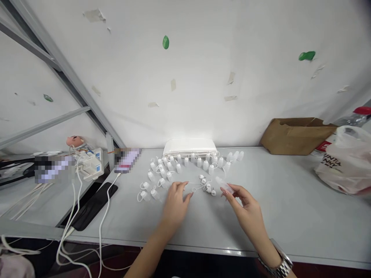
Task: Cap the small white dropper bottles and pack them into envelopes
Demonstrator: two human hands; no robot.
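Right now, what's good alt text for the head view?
A person's right hand holds a small translucent bottle; the left hand is just left of loose white caps. Small whitish bottles cluster beyond on a gray table, a black phone to the left, a brown paper bag to the right.

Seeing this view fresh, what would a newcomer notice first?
Probably the cluster of small white plastic bottles, centre of the grey table. Nearer, the right hand holds a translucent plastic bottle beside small white caps. On the right, a brown paper bag sits near the white wall.
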